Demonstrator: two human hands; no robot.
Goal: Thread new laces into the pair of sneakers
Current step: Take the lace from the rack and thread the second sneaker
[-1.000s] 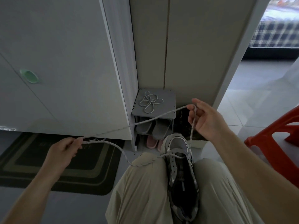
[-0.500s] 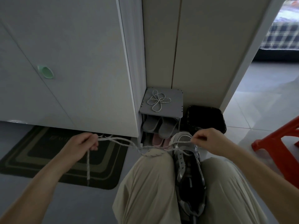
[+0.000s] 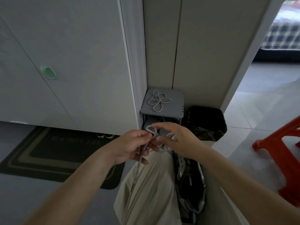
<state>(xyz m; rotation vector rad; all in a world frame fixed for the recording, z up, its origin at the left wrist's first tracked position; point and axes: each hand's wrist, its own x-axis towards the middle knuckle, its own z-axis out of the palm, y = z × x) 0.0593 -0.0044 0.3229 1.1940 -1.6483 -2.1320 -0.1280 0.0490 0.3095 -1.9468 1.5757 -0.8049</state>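
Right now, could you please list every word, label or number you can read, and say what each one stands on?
"BEAUTIFUL LIFE": one row of capitals on the doormat, dim and faint, so this reading is uncertain.
Sneaker: any marking on it is too dark to read.
No other text shows.

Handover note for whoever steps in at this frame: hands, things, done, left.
Left hand grips the lace, its tail hanging down.
Right hand pinches a loop of it.
Sneaker sits between the knees, its front hidden by the hands.
Spare lace lies coiled on the rack.
Done: this lace seems threaded; a bow looks under way.
Left: finish the bow, then thread the spare lace into the other sneaker, not identifiable here.
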